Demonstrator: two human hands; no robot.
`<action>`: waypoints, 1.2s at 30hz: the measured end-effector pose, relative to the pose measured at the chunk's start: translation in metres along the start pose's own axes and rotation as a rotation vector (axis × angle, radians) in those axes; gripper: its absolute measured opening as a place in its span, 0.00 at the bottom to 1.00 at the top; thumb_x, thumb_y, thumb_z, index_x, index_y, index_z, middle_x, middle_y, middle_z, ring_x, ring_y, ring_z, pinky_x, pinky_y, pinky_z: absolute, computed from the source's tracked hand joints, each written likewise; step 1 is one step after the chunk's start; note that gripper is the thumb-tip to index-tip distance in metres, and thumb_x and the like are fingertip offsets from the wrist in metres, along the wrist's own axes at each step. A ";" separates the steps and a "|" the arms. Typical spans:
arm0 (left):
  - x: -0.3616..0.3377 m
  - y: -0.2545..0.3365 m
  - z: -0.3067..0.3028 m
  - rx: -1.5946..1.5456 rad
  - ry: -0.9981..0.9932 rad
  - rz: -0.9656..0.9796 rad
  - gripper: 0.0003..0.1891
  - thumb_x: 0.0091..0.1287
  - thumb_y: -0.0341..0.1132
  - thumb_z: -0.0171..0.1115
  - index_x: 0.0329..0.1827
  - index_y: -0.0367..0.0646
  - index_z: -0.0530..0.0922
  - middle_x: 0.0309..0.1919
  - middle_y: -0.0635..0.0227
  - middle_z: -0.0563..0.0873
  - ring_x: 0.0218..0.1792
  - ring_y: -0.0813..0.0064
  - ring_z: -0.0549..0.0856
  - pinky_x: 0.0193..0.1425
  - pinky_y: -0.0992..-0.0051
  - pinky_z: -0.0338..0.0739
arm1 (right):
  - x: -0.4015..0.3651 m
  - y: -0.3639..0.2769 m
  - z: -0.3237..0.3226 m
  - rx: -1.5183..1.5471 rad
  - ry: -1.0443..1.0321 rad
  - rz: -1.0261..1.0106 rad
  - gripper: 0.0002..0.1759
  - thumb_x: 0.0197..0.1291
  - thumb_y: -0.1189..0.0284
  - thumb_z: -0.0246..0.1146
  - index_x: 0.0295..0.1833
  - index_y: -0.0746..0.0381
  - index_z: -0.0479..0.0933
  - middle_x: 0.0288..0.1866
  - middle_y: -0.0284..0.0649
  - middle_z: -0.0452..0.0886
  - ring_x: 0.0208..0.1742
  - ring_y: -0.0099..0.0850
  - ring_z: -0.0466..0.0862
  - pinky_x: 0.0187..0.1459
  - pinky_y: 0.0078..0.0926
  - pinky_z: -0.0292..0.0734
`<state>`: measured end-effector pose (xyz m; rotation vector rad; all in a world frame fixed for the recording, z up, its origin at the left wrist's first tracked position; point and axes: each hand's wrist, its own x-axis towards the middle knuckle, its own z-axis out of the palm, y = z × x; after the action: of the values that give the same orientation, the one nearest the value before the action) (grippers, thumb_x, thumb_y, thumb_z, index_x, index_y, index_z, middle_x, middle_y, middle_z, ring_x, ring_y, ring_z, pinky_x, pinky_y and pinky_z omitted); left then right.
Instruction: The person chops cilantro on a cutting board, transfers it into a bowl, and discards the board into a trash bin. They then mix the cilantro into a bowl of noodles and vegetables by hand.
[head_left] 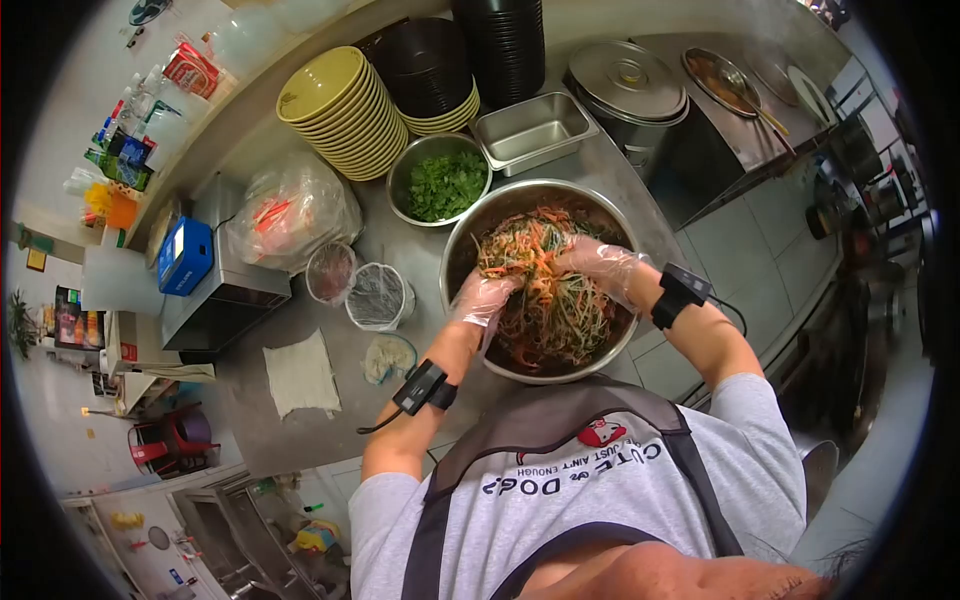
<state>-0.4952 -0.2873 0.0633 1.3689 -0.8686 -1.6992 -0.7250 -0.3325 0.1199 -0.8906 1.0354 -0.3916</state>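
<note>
A large steel mixing bowl (455,262) stands at the counter edge in front of my body. It holds a tangle of shredded vegetables (560,325), with orange carrot-like shreds and pale green strands. Both hands wear clear plastic gloves. My left hand (488,298) is at the bowl's left side, its fingers curled into the shreds. From the right, my right hand (597,262) grips the same heap, which is lifted in a clump between the hands. The fingertips of both are partly buried. Behind the bowl sits a smaller steel bowl of chopped green leaves (446,187).
Stacked yellow bowls (345,115), black bowls (425,65) and a steel pan (535,132) line the back. A lidded pot (627,85) is at the back right. Left are a plastic bag (295,215), a bag-lined tub (380,297), a cloth (302,374) and a blue device (186,257).
</note>
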 end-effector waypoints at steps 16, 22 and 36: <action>-0.038 0.092 0.025 0.770 -0.181 0.259 0.19 0.66 0.32 0.59 0.59 0.41 0.81 0.47 0.53 0.88 0.49 0.60 0.86 0.56 0.64 0.78 | -0.062 -0.070 0.005 -1.221 0.185 -0.416 0.17 0.51 0.73 0.66 0.50 0.60 0.85 0.36 0.51 0.86 0.35 0.42 0.87 0.44 0.37 0.83; -0.005 0.030 0.008 0.998 0.006 0.120 0.26 0.61 0.27 0.57 0.65 0.43 0.79 0.60 0.50 0.83 0.60 0.52 0.83 0.64 0.63 0.76 | -0.028 0.024 0.039 -1.533 0.123 -0.746 0.15 0.52 0.74 0.66 0.48 0.55 0.85 0.61 0.42 0.82 0.63 0.46 0.80 0.63 0.44 0.76; -0.023 0.000 -0.017 0.707 -0.176 -0.274 0.35 0.65 0.48 0.67 0.69 0.36 0.68 0.50 0.53 0.85 0.52 0.57 0.84 0.58 0.62 0.80 | -0.050 0.037 0.048 -1.818 -0.046 0.049 0.26 0.57 0.54 0.70 0.57 0.59 0.84 0.56 0.46 0.84 0.55 0.45 0.83 0.56 0.44 0.80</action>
<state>-0.4753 -0.2681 0.0703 1.8802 -1.5403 -1.8168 -0.7119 -0.2557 0.1301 -2.4114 1.2233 0.8270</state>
